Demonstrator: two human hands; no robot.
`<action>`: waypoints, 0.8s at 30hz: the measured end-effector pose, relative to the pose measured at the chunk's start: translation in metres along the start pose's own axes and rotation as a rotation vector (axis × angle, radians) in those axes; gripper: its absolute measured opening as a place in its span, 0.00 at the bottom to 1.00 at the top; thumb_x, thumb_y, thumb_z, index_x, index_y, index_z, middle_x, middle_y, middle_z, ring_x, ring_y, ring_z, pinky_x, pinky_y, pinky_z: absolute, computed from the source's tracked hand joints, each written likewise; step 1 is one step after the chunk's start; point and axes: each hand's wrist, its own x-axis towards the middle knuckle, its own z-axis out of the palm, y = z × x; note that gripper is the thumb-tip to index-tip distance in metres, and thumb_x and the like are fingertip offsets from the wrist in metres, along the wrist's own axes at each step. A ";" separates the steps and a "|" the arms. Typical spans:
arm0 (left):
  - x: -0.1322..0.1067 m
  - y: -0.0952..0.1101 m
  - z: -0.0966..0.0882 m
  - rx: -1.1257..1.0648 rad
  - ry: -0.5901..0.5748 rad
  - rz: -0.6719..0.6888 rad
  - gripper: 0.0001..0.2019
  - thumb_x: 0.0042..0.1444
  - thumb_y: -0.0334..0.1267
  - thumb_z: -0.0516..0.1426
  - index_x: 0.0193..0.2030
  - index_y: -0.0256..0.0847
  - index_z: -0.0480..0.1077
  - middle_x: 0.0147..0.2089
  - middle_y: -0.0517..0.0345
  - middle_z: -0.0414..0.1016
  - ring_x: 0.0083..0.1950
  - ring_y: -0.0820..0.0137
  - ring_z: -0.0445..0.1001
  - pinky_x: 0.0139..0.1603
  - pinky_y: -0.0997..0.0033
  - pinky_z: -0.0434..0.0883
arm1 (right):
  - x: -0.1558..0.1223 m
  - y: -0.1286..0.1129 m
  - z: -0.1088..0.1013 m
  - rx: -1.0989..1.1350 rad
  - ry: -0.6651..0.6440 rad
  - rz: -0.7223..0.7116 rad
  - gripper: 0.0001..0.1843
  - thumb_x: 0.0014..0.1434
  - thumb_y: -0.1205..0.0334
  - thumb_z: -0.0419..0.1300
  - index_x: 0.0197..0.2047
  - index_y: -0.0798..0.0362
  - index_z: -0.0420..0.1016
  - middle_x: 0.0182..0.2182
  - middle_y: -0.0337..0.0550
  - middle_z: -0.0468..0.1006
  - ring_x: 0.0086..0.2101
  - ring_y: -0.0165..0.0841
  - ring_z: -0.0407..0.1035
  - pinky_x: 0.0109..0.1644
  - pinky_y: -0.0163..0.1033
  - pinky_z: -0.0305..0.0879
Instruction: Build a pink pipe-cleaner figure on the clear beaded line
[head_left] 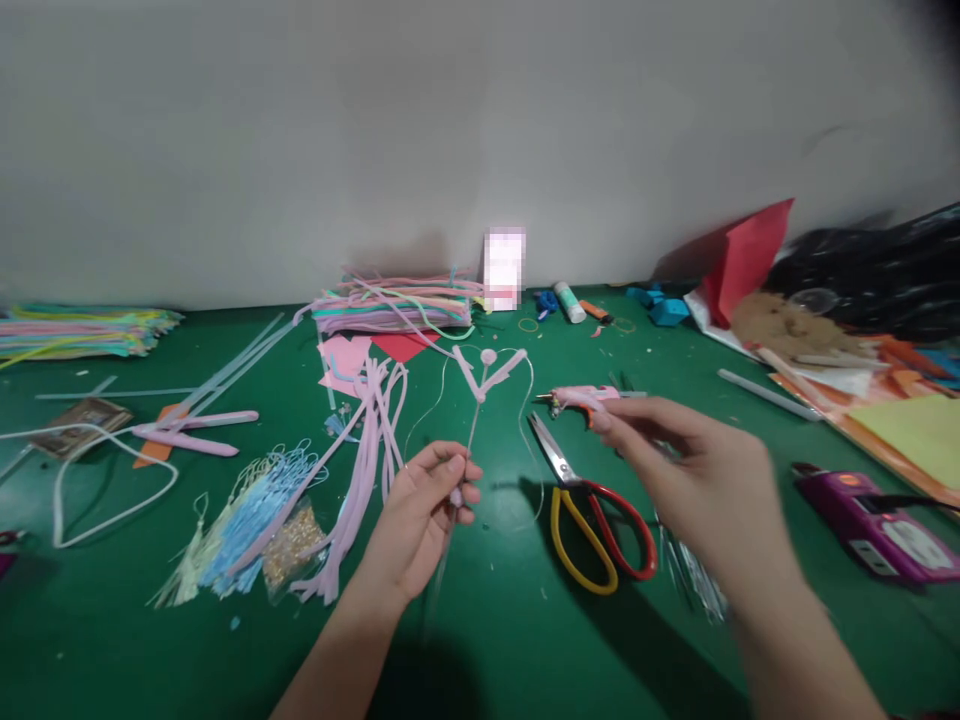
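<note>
My left hand (427, 510) pinches a thin wire stem (472, 430), held upright over the table. At the stem's top is a pink V-shaped pipe-cleaner piece (481, 390) with a small round tip between its arms. A thin pale wire loop (531, 400) curves around it. My right hand (697, 470) is closed at the grip of a small pink hot glue gun (581, 397), whose nozzle points left. The thumb is by its orange trigger, and the handle is mostly hidden. Scissors (570, 480) with one yellow and one red handle lie open between my hands.
Lilac pipe cleaners (367, 450), blue tassels (255, 520) and a bag of gold beads (292, 545) lie left. Pipe-cleaner bundles (397, 310), a bright phone-like screen (504, 265) and a glue stick (570, 302) stand near the wall. A purple device (877, 525) is right.
</note>
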 end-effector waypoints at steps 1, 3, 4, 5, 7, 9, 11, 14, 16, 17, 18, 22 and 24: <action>0.000 0.001 0.000 -0.029 -0.014 -0.019 0.12 0.48 0.34 0.68 0.35 0.37 0.69 0.27 0.64 0.74 0.23 0.82 0.70 0.19 0.88 0.67 | 0.001 0.006 0.009 0.021 -0.026 0.017 0.10 0.58 0.55 0.61 0.37 0.49 0.81 0.35 0.42 0.83 0.32 0.37 0.76 0.38 0.40 0.70; -0.001 0.001 0.002 -0.066 -0.030 -0.055 0.13 0.46 0.35 0.69 0.34 0.37 0.69 0.26 0.65 0.72 0.21 0.83 0.69 0.17 0.89 0.65 | 0.002 0.013 0.028 0.069 -0.089 -0.002 0.08 0.57 0.56 0.62 0.36 0.50 0.81 0.35 0.43 0.83 0.34 0.38 0.76 0.38 0.41 0.70; -0.001 0.001 0.002 -0.075 -0.039 -0.070 0.14 0.46 0.35 0.69 0.34 0.37 0.69 0.25 0.65 0.72 0.21 0.83 0.68 0.17 0.89 0.64 | 0.002 0.013 0.037 0.125 -0.148 -0.044 0.07 0.57 0.58 0.62 0.36 0.50 0.81 0.34 0.43 0.83 0.34 0.37 0.76 0.39 0.41 0.71; -0.001 0.000 0.003 -0.079 -0.049 -0.082 0.14 0.45 0.36 0.69 0.34 0.37 0.68 0.25 0.66 0.71 0.21 0.84 0.68 0.17 0.89 0.64 | 0.001 0.011 0.045 0.197 -0.221 -0.100 0.07 0.57 0.60 0.62 0.36 0.49 0.82 0.34 0.43 0.83 0.35 0.36 0.76 0.39 0.40 0.70; -0.001 -0.001 0.003 -0.080 -0.069 -0.090 0.14 0.46 0.37 0.69 0.34 0.38 0.68 0.24 0.66 0.71 0.20 0.83 0.68 0.16 0.89 0.64 | -0.001 0.004 0.056 0.349 -0.319 -0.191 0.06 0.58 0.63 0.61 0.35 0.47 0.82 0.32 0.41 0.82 0.34 0.34 0.75 0.38 0.38 0.70; -0.001 -0.002 0.003 -0.076 -0.088 -0.087 0.14 0.46 0.37 0.69 0.34 0.38 0.68 0.24 0.66 0.71 0.20 0.83 0.68 0.16 0.89 0.64 | -0.002 -0.003 0.063 0.460 -0.373 -0.234 0.06 0.58 0.65 0.62 0.35 0.47 0.81 0.31 0.41 0.81 0.32 0.33 0.74 0.37 0.38 0.70; -0.001 -0.003 0.002 -0.070 -0.097 -0.088 0.14 0.46 0.36 0.69 0.34 0.37 0.68 0.23 0.66 0.71 0.20 0.83 0.68 0.16 0.89 0.64 | 0.000 -0.005 0.069 0.510 -0.403 -0.233 0.05 0.57 0.64 0.63 0.34 0.48 0.81 0.30 0.42 0.80 0.32 0.32 0.74 0.37 0.38 0.69; -0.002 -0.002 0.002 -0.071 -0.115 -0.100 0.13 0.47 0.37 0.68 0.32 0.37 0.68 0.22 0.67 0.71 0.18 0.83 0.67 0.15 0.89 0.62 | 0.003 0.000 0.073 0.524 -0.408 -0.197 0.05 0.57 0.60 0.63 0.34 0.49 0.81 0.31 0.43 0.80 0.33 0.33 0.74 0.39 0.39 0.70; -0.003 -0.002 0.001 -0.071 -0.129 -0.109 0.12 0.49 0.38 0.67 0.32 0.37 0.68 0.21 0.66 0.71 0.17 0.84 0.66 0.14 0.90 0.61 | 0.005 0.004 0.075 0.536 -0.402 -0.185 0.06 0.57 0.59 0.63 0.33 0.49 0.81 0.31 0.43 0.80 0.33 0.33 0.74 0.39 0.39 0.70; -0.003 -0.003 0.001 -0.066 -0.135 -0.111 0.12 0.49 0.38 0.67 0.31 0.37 0.68 0.21 0.66 0.71 0.17 0.84 0.66 0.13 0.90 0.61 | 0.005 0.005 0.076 0.547 -0.408 -0.189 0.06 0.57 0.59 0.63 0.33 0.49 0.81 0.31 0.43 0.80 0.33 0.33 0.74 0.39 0.39 0.70; -0.003 -0.003 0.001 -0.060 -0.138 -0.111 0.12 0.49 0.37 0.67 0.31 0.37 0.68 0.21 0.66 0.71 0.17 0.84 0.66 0.13 0.90 0.60 | 0.004 0.006 0.076 0.558 -0.421 -0.198 0.05 0.57 0.59 0.64 0.33 0.49 0.81 0.31 0.43 0.80 0.34 0.32 0.74 0.40 0.39 0.70; -0.004 -0.004 0.002 -0.042 -0.138 -0.120 0.12 0.48 0.37 0.68 0.31 0.37 0.68 0.22 0.66 0.71 0.17 0.84 0.67 0.14 0.90 0.61 | 0.002 0.008 0.078 0.603 -0.491 -0.228 0.04 0.58 0.60 0.64 0.35 0.48 0.81 0.32 0.42 0.79 0.35 0.32 0.73 0.42 0.40 0.70; -0.004 -0.004 0.002 -0.040 -0.139 -0.117 0.13 0.48 0.38 0.68 0.32 0.37 0.68 0.22 0.65 0.72 0.19 0.83 0.69 0.15 0.90 0.63 | 0.002 0.008 0.078 0.628 -0.496 -0.238 0.05 0.58 0.59 0.64 0.35 0.48 0.81 0.32 0.42 0.79 0.35 0.32 0.73 0.42 0.40 0.70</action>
